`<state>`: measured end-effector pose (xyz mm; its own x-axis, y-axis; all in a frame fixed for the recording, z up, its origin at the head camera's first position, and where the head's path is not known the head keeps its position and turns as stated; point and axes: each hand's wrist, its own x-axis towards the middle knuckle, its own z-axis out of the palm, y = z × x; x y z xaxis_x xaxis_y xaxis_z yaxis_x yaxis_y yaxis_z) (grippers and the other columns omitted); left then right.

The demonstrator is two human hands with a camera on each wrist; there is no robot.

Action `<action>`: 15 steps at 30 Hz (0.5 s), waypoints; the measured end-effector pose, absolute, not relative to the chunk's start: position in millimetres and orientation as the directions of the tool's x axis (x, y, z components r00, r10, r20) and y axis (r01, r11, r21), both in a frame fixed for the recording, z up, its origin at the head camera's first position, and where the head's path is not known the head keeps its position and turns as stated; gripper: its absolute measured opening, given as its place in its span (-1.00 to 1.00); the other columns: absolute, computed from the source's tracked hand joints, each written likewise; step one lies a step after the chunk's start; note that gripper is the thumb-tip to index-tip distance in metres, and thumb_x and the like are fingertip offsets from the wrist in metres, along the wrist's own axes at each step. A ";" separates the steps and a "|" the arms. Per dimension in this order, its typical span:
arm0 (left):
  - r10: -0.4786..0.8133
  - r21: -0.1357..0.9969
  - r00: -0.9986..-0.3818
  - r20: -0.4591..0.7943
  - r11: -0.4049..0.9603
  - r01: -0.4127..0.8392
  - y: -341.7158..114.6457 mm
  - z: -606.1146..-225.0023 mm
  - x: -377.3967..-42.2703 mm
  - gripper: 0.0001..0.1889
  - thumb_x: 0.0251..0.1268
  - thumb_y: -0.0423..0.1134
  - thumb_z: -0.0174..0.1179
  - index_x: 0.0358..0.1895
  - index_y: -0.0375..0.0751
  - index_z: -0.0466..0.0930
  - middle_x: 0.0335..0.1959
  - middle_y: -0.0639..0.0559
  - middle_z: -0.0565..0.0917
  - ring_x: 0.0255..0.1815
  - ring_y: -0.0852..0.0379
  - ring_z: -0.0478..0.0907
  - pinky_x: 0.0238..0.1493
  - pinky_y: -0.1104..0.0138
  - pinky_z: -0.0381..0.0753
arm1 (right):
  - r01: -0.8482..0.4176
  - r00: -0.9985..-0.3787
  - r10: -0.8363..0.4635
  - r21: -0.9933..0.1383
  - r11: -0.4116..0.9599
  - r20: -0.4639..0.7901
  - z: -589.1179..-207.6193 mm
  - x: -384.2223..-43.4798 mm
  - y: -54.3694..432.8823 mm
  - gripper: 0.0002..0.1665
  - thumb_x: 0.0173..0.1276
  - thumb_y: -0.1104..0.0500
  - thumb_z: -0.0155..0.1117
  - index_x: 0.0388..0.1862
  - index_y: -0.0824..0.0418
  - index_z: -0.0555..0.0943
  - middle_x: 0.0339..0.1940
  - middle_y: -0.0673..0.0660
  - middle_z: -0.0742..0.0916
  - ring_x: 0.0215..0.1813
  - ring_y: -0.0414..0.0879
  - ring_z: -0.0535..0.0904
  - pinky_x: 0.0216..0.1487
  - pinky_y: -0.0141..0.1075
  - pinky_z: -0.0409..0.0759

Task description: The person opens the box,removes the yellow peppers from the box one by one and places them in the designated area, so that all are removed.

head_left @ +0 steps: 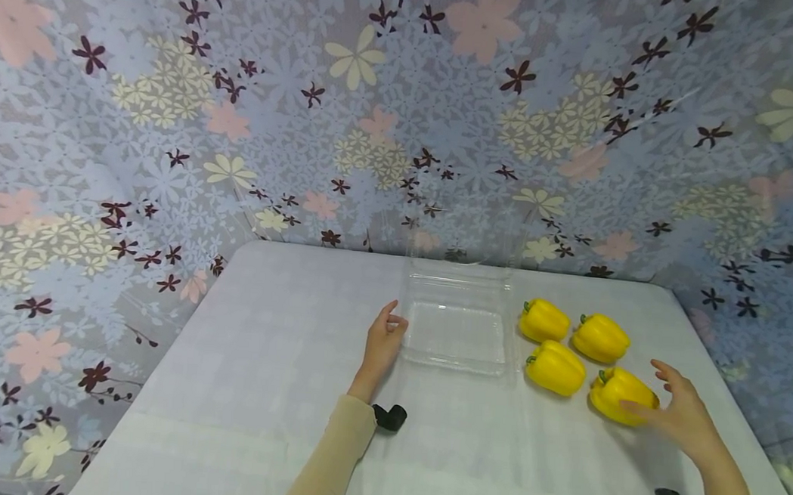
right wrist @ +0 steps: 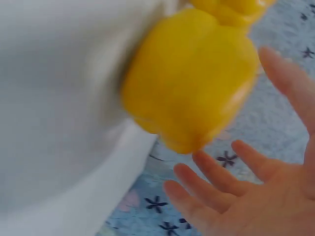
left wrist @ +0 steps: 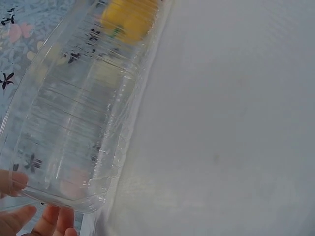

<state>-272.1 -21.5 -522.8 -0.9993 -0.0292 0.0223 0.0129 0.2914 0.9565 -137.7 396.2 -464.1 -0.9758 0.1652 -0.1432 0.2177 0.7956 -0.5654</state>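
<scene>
A clear plastic clamshell container (head_left: 455, 334) lies with its lid raised at the back of the table. My left hand (head_left: 384, 345) is at its left side; in the left wrist view, a digit (left wrist: 15, 182) overlaps the rim while the other fingers curl outside the wall, holding that end. Several yellow bell peppers lie right of the container. My right hand (head_left: 682, 416) spreads around the nearest-right bell pepper (head_left: 622, 396), thumb in front of it. In the right wrist view, the fingers are apart and not closed round this pepper (right wrist: 192, 83).
Three other bell peppers sit close by: one at back left (head_left: 543, 321), one at back right (head_left: 600, 338) and one at front left (head_left: 556, 368). A white cloth covers the table (head_left: 238, 389). Flowered fabric (head_left: 275, 119) rises behind it and at the sides.
</scene>
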 end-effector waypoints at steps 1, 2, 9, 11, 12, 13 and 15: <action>-0.029 0.956 -0.999 0.024 0.293 0.014 -21.9 -522.6 -271.8 -0.48 0.34 -0.27 0.07 0.36 -0.23 0.31 -0.09 -0.19 0.63 -0.22 0.06 0.54 -0.23 0.36 0.46 | 0.214 -0.977 0.180 -0.574 0.790 -0.116 -460.9 -138.2 394.8 0.15 0.28 -0.09 0.28 0.43 0.57 -0.13 0.26 0.72 0.16 0.20 0.59 0.12 0.06 0.42 0.25; -0.031 0.956 -0.999 0.024 0.294 0.014 -22.2 -521.8 -271.3 -0.48 0.34 -0.26 0.07 0.36 -0.23 0.31 -0.09 -0.19 0.62 -0.22 0.06 0.54 -0.23 0.36 0.46 | 0.202 -0.978 0.192 -0.581 0.789 -0.079 -457.3 -139.2 392.5 0.08 0.32 -0.07 0.24 0.43 0.57 -0.10 0.26 0.71 0.18 0.19 0.59 0.13 0.05 0.42 0.25; -0.048 0.948 -0.998 0.051 0.317 0.033 -26.1 -520.1 -272.6 -0.54 0.41 -0.19 0.01 0.33 -0.22 0.35 -0.07 -0.23 0.61 -0.18 0.00 0.57 -0.19 0.29 0.52 | 0.104 -0.969 0.227 -0.670 0.735 0.099 -432.6 -163.4 360.4 -0.15 0.45 -0.01 0.05 0.44 0.50 0.02 0.37 0.64 0.14 0.32 0.58 0.06 0.19 0.44 0.11; -0.048 0.943 -0.998 0.051 0.330 0.033 -27.6 -519.4 -273.5 -0.54 0.44 -0.14 -0.02 0.33 -0.22 0.35 -0.06 -0.23 0.61 -0.15 -0.03 0.57 -0.13 0.23 0.53 | 0.076 -0.971 0.208 -0.677 0.732 0.116 -427.0 -173.4 350.1 -0.17 0.46 -0.04 0.02 0.45 0.47 0.03 0.39 0.62 0.12 0.35 0.57 0.04 0.22 0.44 0.06; -0.045 0.941 -0.998 0.053 0.337 0.035 -28.3 -518.6 -274.0 -0.54 0.45 -0.12 -0.05 0.33 -0.23 0.35 -0.05 -0.23 0.62 -0.13 -0.04 0.58 -0.10 0.20 0.54 | 0.061 -0.974 0.193 -0.681 0.730 0.119 -424.6 -178.4 345.6 -0.17 0.47 -0.06 0.01 0.45 0.46 0.03 0.39 0.61 0.12 0.36 0.56 0.03 0.24 0.44 0.03; -0.042 0.940 -0.998 0.050 0.338 0.033 -29.0 -517.4 -274.4 -0.53 0.47 -0.10 -0.09 0.33 -0.24 0.35 -0.03 -0.24 0.62 -0.10 -0.07 0.58 -0.06 0.16 0.55 | 0.047 -0.977 0.177 -0.684 0.728 0.121 -422.9 -183.4 341.1 -0.17 0.47 -0.07 -0.01 0.46 0.45 0.03 0.40 0.61 0.11 0.37 0.56 0.02 0.25 0.43 0.01; -0.035 0.943 -0.999 0.037 0.333 0.024 -30.7 -514.5 -275.1 -0.51 0.51 -0.05 -0.16 0.33 -0.26 0.33 0.00 -0.26 0.61 -0.04 -0.12 0.59 0.03 0.09 0.55 | 0.018 -0.982 0.142 -0.687 0.727 0.124 -421.5 -194.0 331.9 -0.18 0.49 -0.08 -0.05 0.46 0.45 0.04 0.40 0.60 0.13 0.37 0.54 0.03 0.26 0.42 0.02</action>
